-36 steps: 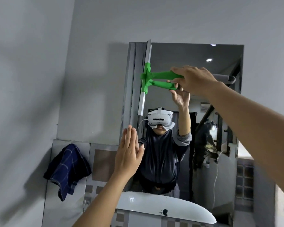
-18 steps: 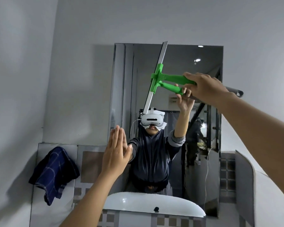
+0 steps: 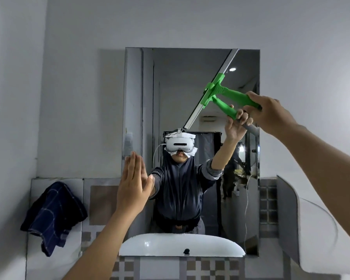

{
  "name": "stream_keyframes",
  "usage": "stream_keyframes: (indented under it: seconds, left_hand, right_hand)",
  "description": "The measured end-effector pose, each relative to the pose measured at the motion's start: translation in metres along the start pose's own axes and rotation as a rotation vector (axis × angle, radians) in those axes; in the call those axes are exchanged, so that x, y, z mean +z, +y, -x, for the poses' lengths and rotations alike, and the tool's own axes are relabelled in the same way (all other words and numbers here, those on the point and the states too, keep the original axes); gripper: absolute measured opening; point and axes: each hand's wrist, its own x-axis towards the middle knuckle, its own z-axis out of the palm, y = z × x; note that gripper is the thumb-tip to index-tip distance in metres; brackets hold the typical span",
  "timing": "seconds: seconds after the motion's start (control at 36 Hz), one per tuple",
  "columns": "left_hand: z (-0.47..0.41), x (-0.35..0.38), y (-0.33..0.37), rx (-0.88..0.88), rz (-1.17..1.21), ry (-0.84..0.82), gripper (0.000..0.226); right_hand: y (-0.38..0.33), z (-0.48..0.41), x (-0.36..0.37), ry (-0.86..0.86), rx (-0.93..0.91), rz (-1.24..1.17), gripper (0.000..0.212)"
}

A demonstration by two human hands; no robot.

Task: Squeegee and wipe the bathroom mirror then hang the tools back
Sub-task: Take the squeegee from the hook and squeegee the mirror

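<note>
A rectangular mirror hangs on the grey wall. My right hand grips the green handle of a squeegee. Its long metal blade lies tilted against the glass, running from the mirror's top right down toward the middle. My left hand is flat, fingers together and pointing up, at the mirror's lower left edge, holding nothing. A dark blue checked cloth hangs on the tiled wall left of the mirror. The mirror reflects a person wearing a headset with one arm raised.
A white basin rim curves in at the lower right, and its reflection fills the mirror's bottom. Grey and brown checked tiles run below the mirror. A plain wall stands close on the left.
My right hand has swept the squeegee rightward across the upper glass, from the left edge to the right part, and the blade has tilted more. My left hand stays by the lower left edge.
</note>
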Motion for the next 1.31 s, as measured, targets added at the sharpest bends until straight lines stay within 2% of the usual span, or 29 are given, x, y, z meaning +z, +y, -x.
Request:
stream_keyframes:
  seconds: [0.17, 0.36, 0.5, 0.78, 0.92, 1.03, 1.19, 1.31]
  left_hand:
    - [0.002, 0.000, -0.002, 0.011, 0.021, 0.007, 0.072]
    - [0.002, 0.003, -0.003, -0.004, 0.066, -0.014, 0.073]
    - [0.002, 0.002, -0.006, 0.015, 0.048, -0.035, 0.074]
    - [-0.001, 0.007, -0.010, -0.007, 0.057, -0.065, 0.068]
    - [0.003, -0.005, -0.009, 0.040, 0.019, -0.041, 0.077]
    - [0.004, -0.008, -0.012, 0.067, 0.018, -0.084, 0.080]
    - [0.009, -0.010, -0.015, 0.092, 0.011, -0.119, 0.077]
    - [0.014, -0.007, -0.017, 0.096, 0.039, -0.119, 0.077]
  right_hand:
    - [0.009, 0.025, 0.010, 0.046, 0.106, -0.127, 0.015]
    - [-0.002, 0.055, 0.038, 0.086, 0.261, -0.187, 0.014]
    - [-0.016, 0.068, 0.059, 0.123, 0.327, -0.168, 0.024]
    - [-0.072, 0.083, 0.095, 0.202, 0.433, -0.356, 0.028]
    - [-0.114, 0.084, 0.107, 0.222, 0.540, -0.477, 0.029]
    - [-0.144, 0.086, 0.120, 0.218, 0.582, -0.523, 0.035]
    - [-0.175, 0.084, 0.141, 0.210, 0.565, -0.575, 0.051]
    - [-0.183, 0.080, 0.142, 0.201, 0.554, -0.556, 0.050]
